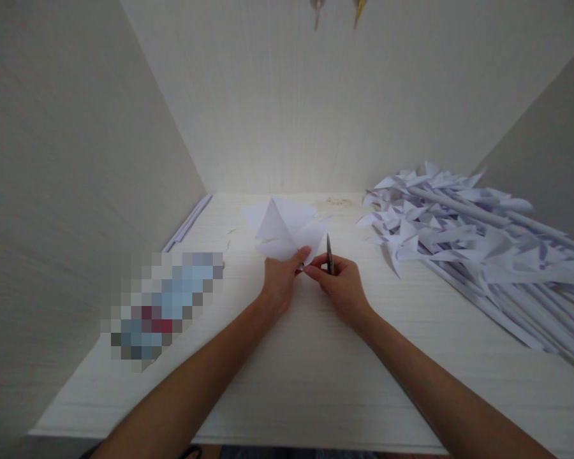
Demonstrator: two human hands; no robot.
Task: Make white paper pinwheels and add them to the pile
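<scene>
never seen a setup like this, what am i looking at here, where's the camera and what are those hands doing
There is no machine here: these are a person's own two bare hands, seen in one picture from a camera worn on the head, looking forward and down.

The left hand holds a piece of folded white paper. The right hand has its fingertips at the paper's near edge and also holds a slim, dark pointed tool, tip up; its exact kind is hard to tell.

On the pale tabletop, a heap of white paper shapes and long white sticks lies to the right. To the left are some thin white lengths by the side wall and a pixelated patch that hides whatever is there.
</scene>
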